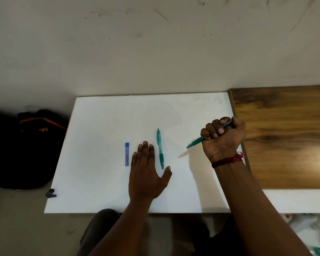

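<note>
A right hand [223, 139] grips a teal plastic pen [196, 142] in its fist near the right edge of a white rectangular tabletop [100, 182]. A second teal pen [160, 148] lies mid-table between the flat, straight-fingered left hand [146, 174] and the first pen. A blue plastic strip [127, 154] lies just left of that hand. One pen seems laid down, one seemingly yet to go.

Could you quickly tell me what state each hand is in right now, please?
Left hand: open, flat on the white board, holding nothing.
Right hand: closed in a fist around a teal pen.

Left hand [146, 174] flat, palm down, fingers straight — right hand [223, 139] fisted, fingers curled round pen [196, 142].
</note>
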